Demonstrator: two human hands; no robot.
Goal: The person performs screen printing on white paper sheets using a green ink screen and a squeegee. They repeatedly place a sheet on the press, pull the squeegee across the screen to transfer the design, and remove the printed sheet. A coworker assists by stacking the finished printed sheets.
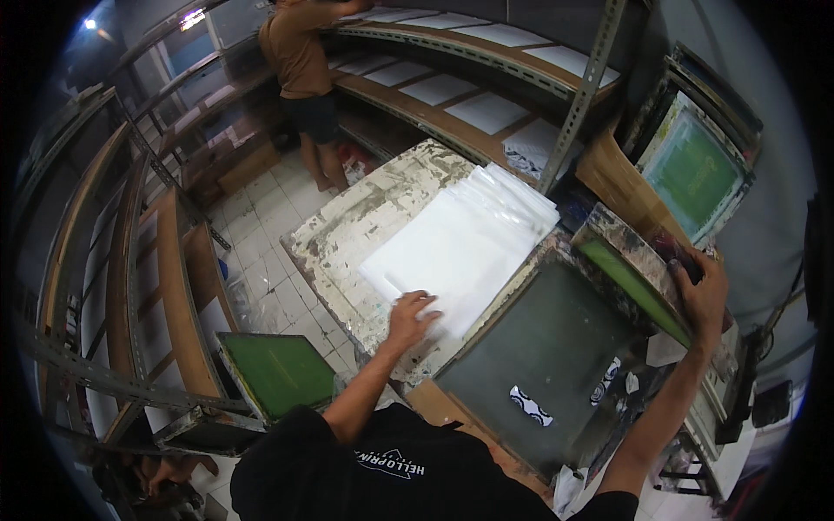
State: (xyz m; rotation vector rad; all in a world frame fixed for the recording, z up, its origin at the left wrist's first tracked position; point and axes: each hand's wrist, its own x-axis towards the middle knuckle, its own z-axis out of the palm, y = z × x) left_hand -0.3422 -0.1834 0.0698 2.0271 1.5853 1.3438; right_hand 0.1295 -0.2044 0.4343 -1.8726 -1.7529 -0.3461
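My left hand (pixel 412 323) rests at the near edge of a pile of white sheets or thin plastic bags (pixel 465 247). Its fingers are apart and hold nothing that I can see. The pile lies fanned out on a paint-crusted worktop (pixel 347 221). At the right, my right hand (pixel 705 291) grips the far end of a tilted printing screen (pixel 638 291) with green mesh and a stained frame. Beneath it lies a dark grey printing board (pixel 521 339) with two small black-and-white patterned pieces (pixel 530 405) on it.
More green screens (pixel 695 169) lean at the right beside a cardboard box (pixel 621 178); another screen (pixel 278 372) stands at lower left. Racks with white sheets on boards (pixel 486 111) line the back and left. A person in a brown shirt (pixel 300 52) stands at the back rack.
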